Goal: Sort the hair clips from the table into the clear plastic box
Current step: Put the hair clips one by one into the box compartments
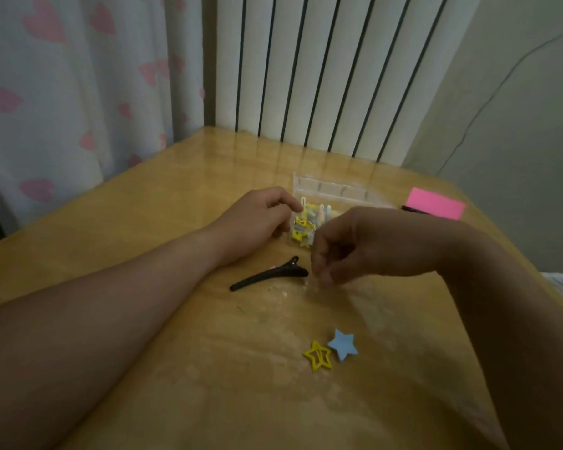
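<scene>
The clear plastic box lies open at the table's middle back, with several yellow and pastel clips inside. My left hand rests against the box's left side, fingers touching its edge. My right hand hovers in front of the box, fingers curled downward; whether they pinch anything is hidden. A long black clip lies on the table between the two hands. Nearer to me, a yellow star clip and a blue star clip lie side by side.
A wooden table fills the view. A pink pad with a dark object under it lies at the back right. A heart-patterned curtain and a white radiator stand behind the table.
</scene>
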Demonstrator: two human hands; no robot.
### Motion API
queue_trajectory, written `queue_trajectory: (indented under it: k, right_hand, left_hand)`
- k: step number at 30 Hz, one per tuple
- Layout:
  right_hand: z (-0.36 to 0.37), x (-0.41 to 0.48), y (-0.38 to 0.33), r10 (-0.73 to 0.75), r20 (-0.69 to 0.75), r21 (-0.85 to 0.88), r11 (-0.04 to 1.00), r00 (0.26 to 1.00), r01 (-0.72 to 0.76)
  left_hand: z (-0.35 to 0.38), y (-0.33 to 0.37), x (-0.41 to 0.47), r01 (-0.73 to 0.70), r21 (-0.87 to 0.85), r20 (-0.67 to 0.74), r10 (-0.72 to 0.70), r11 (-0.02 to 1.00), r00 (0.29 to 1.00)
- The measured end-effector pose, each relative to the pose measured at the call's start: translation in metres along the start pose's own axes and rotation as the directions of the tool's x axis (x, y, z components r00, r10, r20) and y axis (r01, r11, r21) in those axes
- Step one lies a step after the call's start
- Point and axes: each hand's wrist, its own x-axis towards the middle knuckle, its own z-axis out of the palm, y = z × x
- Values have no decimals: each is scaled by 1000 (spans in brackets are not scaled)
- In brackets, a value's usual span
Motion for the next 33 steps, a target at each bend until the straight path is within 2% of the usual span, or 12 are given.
queue_trajectory:
  k: [2, 4, 10, 14, 19, 28, 33]
  right_hand:
    - [6, -5, -10, 14, 197, -38, 999, 980, -6]
    - [14, -6, -19, 51, 289, -98, 995, 956, -24]
    - [28, -5, -41, 154, 288, -330, 942, 945, -53]
    - [34, -2, -48, 121, 232, -421, 907, 965, -12]
    - [32, 2, -43, 78, 163, -379, 925, 984, -11]
    - [30, 9, -27, 23, 132, -249, 969, 991, 11]
    - [35, 17, -20, -23, 87, -133, 991, 996, 35]
  left_hand:
    - [0, 0, 0, -4, 3, -7, 4, 1000, 1000]
    - [0, 0, 0, -2, 11, -11, 2, 1000, 1000]
    - [-2, -1, 0, -8, 2, -3, 8, 1000, 1000]
    - [-3, -1, 0, -11, 5, 12, 11, 1000, 1000]
    - [-3, -1, 0, -13, 9, 6, 13, 1000, 1000]
    - [-2, -4, 1, -13, 12, 3, 13, 1000, 1000]
    - [-1, -1, 1, -7, 16, 1, 7, 1000, 1000]
